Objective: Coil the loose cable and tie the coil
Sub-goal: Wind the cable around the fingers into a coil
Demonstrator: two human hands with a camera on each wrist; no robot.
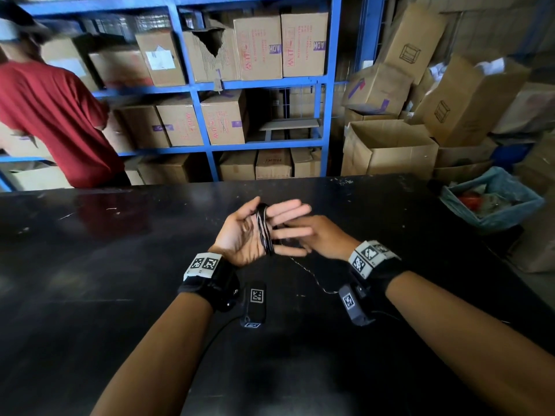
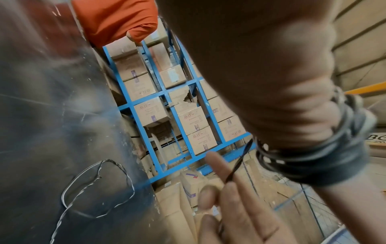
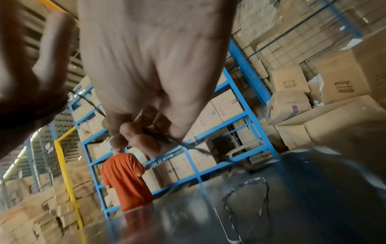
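My left hand [image 1: 240, 235] is held palm up over the black table [image 1: 120, 265] with its fingers straight. A thin black cable coil [image 1: 265, 232] is wound in several turns across the palm and round the back of the hand [image 2: 325, 158]. My right hand [image 1: 318, 235] sits just behind the left fingers. Its curled fingers [image 3: 146, 132] pinch the cable strand [image 2: 238, 163] that leads off the coil. The loose cable tail [image 1: 312, 277] drops from the hands and lies in loops on the table [image 2: 100, 186].
A person in a red shirt [image 1: 51, 121] stands at the far left by blue shelves [image 1: 195, 88] full of cardboard boxes. Open boxes [image 1: 387, 151] and a blue bin [image 1: 492, 202] stand at the right, past the table's far edge.
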